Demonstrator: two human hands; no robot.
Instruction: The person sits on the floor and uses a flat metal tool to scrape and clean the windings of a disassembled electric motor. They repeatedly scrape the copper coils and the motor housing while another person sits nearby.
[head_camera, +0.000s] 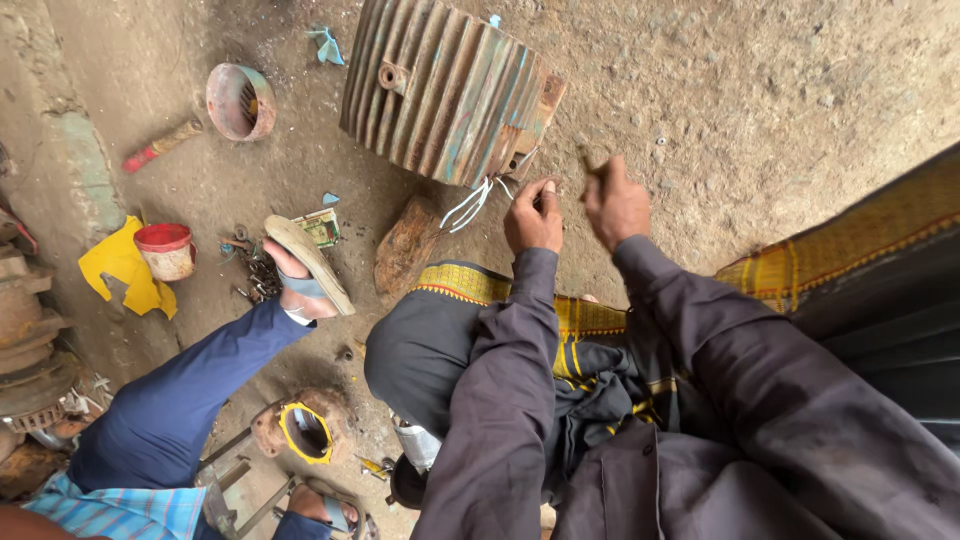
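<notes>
The finned motor housing (445, 90) lay on its side on the dirt floor (800, 90) in the upper middle of the frame, rusted brown with streaks of faded teal paint. White lead wires (470, 205) trailed out of its lower end toward the middle of the frame.

The left hand (533, 217) was closed, its fingertips pinched on the end of those wires. The right hand (615, 205), just to the right, was curled around a small dark object that could not be identified.

A hard pull, it was judged, could snap a brittle lead or strip its insulation. The round housing, propped only by a stone (405, 250), could roll toward the knees. A co-worker's sandalled foot (305, 265) at middle left was near enough to be struck.
</notes>
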